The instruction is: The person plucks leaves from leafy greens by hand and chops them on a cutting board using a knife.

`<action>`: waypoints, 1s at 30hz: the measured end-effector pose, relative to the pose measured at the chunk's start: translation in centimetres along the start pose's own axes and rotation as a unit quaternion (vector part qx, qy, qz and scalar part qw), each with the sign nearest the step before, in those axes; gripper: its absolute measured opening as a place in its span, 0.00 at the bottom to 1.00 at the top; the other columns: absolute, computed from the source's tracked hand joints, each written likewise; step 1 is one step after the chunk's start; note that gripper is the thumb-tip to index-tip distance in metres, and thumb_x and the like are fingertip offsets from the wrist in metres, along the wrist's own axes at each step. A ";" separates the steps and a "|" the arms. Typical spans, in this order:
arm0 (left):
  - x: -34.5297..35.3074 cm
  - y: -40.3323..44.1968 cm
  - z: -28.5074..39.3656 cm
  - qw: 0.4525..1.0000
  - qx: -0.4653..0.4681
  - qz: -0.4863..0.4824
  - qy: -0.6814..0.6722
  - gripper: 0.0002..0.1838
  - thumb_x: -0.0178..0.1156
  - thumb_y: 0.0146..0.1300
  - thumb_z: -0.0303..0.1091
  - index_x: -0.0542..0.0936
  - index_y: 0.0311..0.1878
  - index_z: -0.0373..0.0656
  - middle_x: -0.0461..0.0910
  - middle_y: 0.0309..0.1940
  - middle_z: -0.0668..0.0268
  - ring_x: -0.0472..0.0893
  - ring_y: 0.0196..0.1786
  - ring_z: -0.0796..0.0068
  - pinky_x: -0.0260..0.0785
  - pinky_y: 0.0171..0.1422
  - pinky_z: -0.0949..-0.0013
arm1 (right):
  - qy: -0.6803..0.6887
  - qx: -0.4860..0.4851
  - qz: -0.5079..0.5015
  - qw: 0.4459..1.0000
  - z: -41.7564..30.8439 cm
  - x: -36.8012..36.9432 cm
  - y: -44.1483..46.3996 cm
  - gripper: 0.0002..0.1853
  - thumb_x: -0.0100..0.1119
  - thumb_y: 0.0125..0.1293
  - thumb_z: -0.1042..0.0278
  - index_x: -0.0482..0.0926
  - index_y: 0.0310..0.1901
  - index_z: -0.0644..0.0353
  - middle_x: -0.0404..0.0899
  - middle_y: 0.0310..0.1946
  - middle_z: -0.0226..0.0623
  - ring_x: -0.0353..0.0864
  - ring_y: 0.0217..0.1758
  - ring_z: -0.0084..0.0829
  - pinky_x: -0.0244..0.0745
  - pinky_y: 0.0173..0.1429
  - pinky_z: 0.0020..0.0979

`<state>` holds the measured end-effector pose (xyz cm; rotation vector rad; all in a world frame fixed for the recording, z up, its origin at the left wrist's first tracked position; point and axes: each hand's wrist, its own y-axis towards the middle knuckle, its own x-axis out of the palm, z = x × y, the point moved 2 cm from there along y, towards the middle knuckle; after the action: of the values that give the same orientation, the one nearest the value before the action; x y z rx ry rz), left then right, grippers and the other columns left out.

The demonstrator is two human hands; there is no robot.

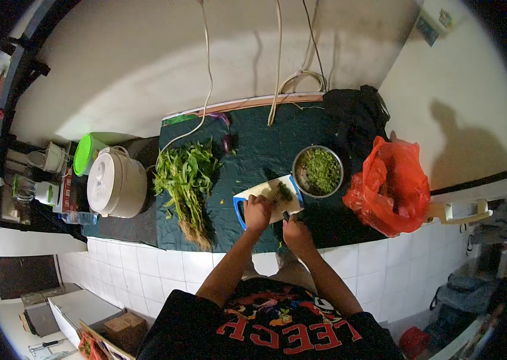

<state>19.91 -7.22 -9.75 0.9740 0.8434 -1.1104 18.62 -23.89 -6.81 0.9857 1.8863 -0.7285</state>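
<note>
Head view: right hand [297, 234] has its fingers closed round a knife [286, 215], left hand [258, 214] rests curled at the board [270, 187], grasp unclear, with chopped greens [285, 191] on the board beside a bowl [319, 195].

- You wear a black T-shirt [259, 322] with loose, short sleeves.
- Your left sleeve [189, 303] and right sleeve [363, 330] look plain black.
- Large red letters [297, 341] cross your chest, upside down from this view.
- Below them on your shirt sits a cartoon-like print [280, 309] with red, yellow and white patches.
- Your forearms [229, 261], left hand [258, 213] and right hand [297, 234] are bare.
</note>
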 end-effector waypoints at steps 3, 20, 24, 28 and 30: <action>0.4 -0.1 -0.5 0.999 -0.026 -0.013 0.027 0.07 0.62 0.53 0.39 0.86 0.31 0.50 0.81 0.36 0.69 0.75 0.45 0.60 0.64 0.48 0.54 | 0.055 0.035 -0.046 0.997 -0.9 -2.2 0.3 0.20 0.48 0.73 0.57 0.67 0.49 0.72 0.80 0.26 0.55 0.84 0.30 0.54 0.80 0.35 0.48; 1.8 0.2 -1.5 0.982 -0.154 -0.097 0.042 0.11 0.67 0.51 0.48 0.89 0.36 0.59 0.85 0.35 0.68 0.77 0.47 0.58 0.68 0.49 0.52 | 0.110 0.085 -0.080 0.987 -1.8 -2.3 -0.7 0.19 0.44 0.74 0.56 0.70 0.47 0.70 0.81 0.33 0.62 0.82 0.38 0.60 0.78 0.43 0.54; 0.4 0.7 -0.9 0.981 -0.164 -0.103 0.009 0.13 0.68 0.50 0.49 0.89 0.37 0.60 0.85 0.36 0.68 0.76 0.48 0.57 0.68 0.50 0.51 | 0.144 0.176 -0.108 0.968 -1.0 0.7 -2.2 0.20 0.44 0.74 0.56 0.70 0.47 0.70 0.81 0.34 0.61 0.82 0.39 0.61 0.78 0.44 0.54; 0.2 0.7 -0.7 0.978 -0.176 -0.116 0.003 0.14 0.68 0.51 0.51 0.89 0.39 0.59 0.84 0.38 0.68 0.76 0.48 0.57 0.68 0.50 0.51 | 0.107 0.125 -0.065 0.984 -0.6 1.7 -1.5 0.20 0.44 0.74 0.57 0.70 0.48 0.70 0.81 0.34 0.60 0.83 0.39 0.59 0.78 0.44 0.53; 0.1 0.5 -0.8 0.979 -0.168 -0.115 -0.008 0.15 0.67 0.52 0.51 0.88 0.40 0.59 0.84 0.39 0.68 0.76 0.48 0.58 0.69 0.50 0.52 | 0.138 0.167 -0.066 0.974 -0.8 1.0 0.2 0.19 0.45 0.74 0.56 0.70 0.47 0.70 0.81 0.33 0.59 0.83 0.38 0.58 0.77 0.43 0.53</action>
<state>20.35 -6.45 -10.00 0.5952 1.1093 -1.1218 18.16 -22.83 -7.38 1.2300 2.1290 -1.0578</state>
